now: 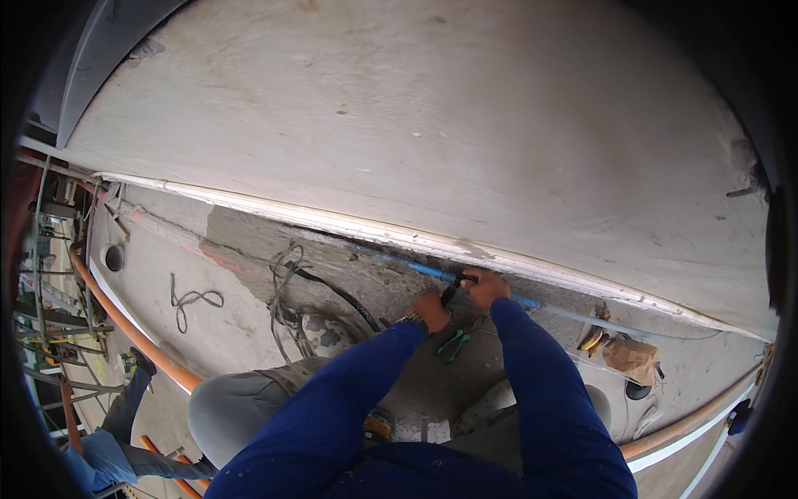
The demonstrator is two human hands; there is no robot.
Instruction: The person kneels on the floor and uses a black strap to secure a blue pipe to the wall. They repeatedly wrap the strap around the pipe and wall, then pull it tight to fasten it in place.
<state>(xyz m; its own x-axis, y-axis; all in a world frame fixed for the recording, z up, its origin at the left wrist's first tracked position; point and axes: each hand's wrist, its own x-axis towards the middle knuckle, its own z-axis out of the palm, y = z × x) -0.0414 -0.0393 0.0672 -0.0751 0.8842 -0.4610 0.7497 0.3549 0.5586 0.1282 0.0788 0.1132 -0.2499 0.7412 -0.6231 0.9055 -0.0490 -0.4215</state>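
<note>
A blue pipe runs along the foot of the pale wall, in a narrow broken-out strip of floor. My right hand is closed at the pipe, its fingers at a short black piece on it. Just left of it and nearer to me, my left hand is curled around something dark that reaches toward the pipe; its kind is hidden by the fingers. Green-handled pliers lie on the floor between my forearms.
A coiled dark cable and a loop of cord lie to the left. A brown paper bag sits at the right beside yellow bananas. An orange rail edges the floor. Another person is at the lower left, by scaffolding.
</note>
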